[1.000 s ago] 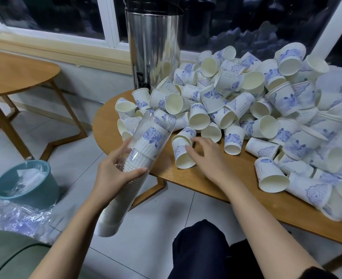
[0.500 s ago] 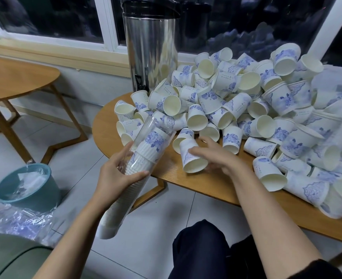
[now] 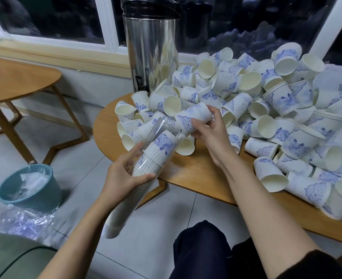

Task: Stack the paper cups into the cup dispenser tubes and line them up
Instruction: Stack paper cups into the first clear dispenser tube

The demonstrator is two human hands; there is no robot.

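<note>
A clear dispenser tube (image 3: 146,164) slants from the lower left up toward the table, filled with a stack of white cups printed in blue. My left hand (image 3: 125,174) grips it around the middle. My right hand (image 3: 210,129) holds one loose paper cup (image 3: 192,118) on its side, just above and right of the tube's open upper end. A big heap of the same cups (image 3: 266,109) covers the round wooden table (image 3: 196,178), some upright, most tipped over.
A tall steel urn (image 3: 150,51) stands at the table's back left by the window. A second wooden table (image 3: 15,81) is at the left. On the floor sit a teal bin (image 3: 31,188) and crumpled clear plastic (image 3: 15,220). My dark-clad knees (image 3: 204,250) are below.
My right hand picked a cup off the table, lifted it and carried it left toward the tube's open end. The left hand kept its grip on the tube.
</note>
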